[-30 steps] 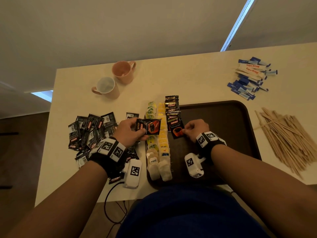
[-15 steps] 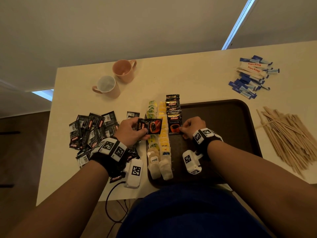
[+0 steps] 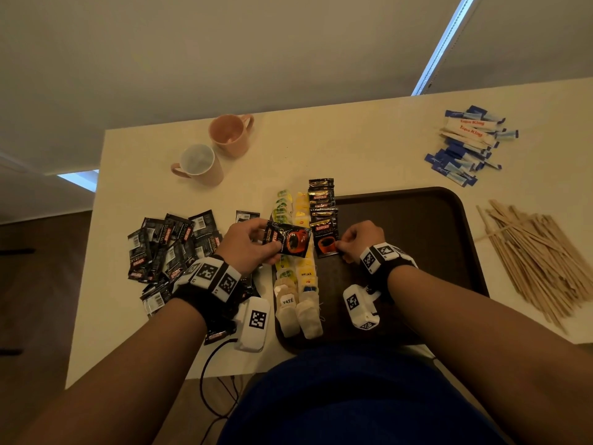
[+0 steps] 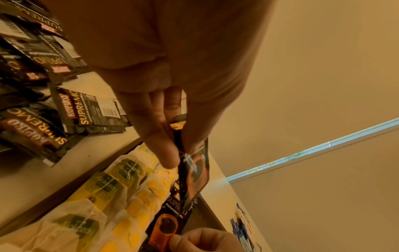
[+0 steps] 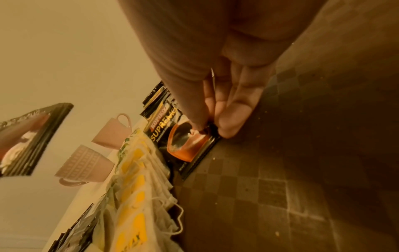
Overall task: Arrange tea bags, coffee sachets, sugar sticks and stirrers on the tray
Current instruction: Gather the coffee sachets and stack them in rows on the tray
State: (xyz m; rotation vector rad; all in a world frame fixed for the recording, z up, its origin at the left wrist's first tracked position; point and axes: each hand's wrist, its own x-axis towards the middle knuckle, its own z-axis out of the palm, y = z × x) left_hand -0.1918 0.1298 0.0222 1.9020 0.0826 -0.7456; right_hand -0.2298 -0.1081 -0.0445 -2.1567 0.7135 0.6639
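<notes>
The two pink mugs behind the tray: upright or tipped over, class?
Upright. In the head view both pink mugs stand on the table with their open mouths facing up, apparently empty, handles sticking out sideways.

Before you, a cream table (image 3: 353, 149) carries a dark brown tray (image 3: 449, 220) at center. Loose coffee sachets (image 3: 167, 242) are heaped at nine o'clock, two pink mugs (image 3: 211, 149) stand at eleven, sugar sticks (image 3: 468, 142) lie at one, and wooden stirrers (image 3: 539, 261) at three.
</notes>
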